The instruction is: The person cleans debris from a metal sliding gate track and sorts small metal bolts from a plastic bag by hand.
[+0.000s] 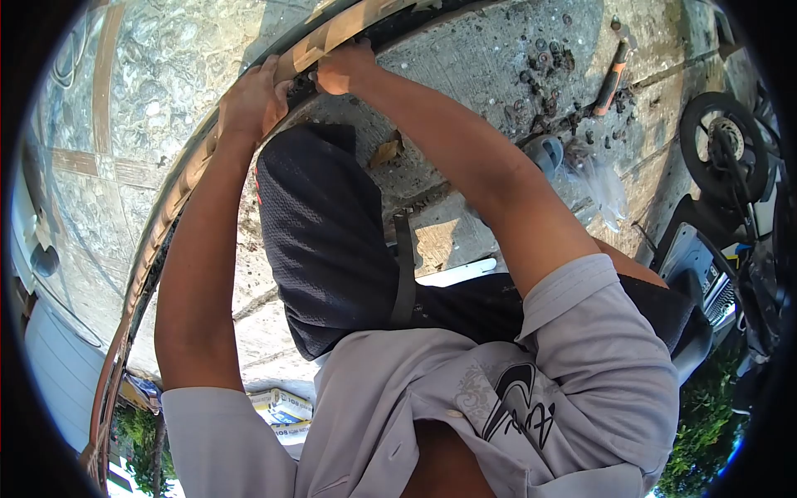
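A long brown strip (332,31) with a dark edge runs from the top of the head view down the left side, bowed in the wide lens. My left hand (251,101) is closed around it, fingers over the brown face and thumb on the near edge. Just to the right, my right hand (344,68) grips the strip's dark near edge, with its fingertips partly hidden there. My bent knee, in dark trousers (324,224), is close below both hands. A dry leaf (386,152) lies on the ground beside the knee.
An orange-and-black-handled tool (612,79) lies on the concrete near scattered dark bits (548,70). A grey round container (545,153) and a clear plastic bag (599,184) are by my right arm. A motorcycle wheel (721,148) stands at the right.
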Motion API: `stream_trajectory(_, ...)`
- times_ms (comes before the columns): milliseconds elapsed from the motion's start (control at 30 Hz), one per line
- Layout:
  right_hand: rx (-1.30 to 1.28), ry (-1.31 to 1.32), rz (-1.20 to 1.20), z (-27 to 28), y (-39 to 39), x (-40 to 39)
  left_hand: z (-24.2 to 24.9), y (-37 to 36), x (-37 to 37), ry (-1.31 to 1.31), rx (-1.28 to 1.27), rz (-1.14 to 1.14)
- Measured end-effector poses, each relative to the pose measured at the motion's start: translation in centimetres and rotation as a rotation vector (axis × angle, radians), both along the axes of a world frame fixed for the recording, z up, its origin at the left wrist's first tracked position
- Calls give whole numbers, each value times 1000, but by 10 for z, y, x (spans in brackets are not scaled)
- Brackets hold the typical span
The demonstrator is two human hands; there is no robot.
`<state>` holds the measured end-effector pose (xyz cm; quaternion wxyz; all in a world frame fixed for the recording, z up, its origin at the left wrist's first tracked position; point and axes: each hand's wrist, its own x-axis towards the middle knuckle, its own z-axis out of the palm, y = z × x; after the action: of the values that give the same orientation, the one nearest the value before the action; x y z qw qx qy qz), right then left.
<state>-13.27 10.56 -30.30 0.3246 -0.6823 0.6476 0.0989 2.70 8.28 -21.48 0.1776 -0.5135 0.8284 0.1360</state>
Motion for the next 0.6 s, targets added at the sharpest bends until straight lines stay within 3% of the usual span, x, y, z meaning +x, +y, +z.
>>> stream_trajectory(67,1,23,55,12,10,-8,3,0,-1,-6,8,9)
stream_trajectory(133,-131,-25,74,19,28,-27,6,1,-7,15,10,0)
stream_trajectory(200,-458,-280,68,25,54,-72,6,2,1,31,-11,-3)
stream_trajectory(267,-486,-225,177,61,65,-113,-6,1,8,60,-41,-35)
stream_trajectory(333,30,14,278,115,57,-142,-6,1,9,77,-33,-31)
stream_trajectory(433,-81,110,354,126,61,-150,-3,2,7,81,-9,-20)
stream_trajectory(533,-473,-178,339,71,59,-103,-4,1,8,66,-2,-9)
stream_trajectory(600,-448,-183,323,26,46,-60,-8,0,10,67,2,3)
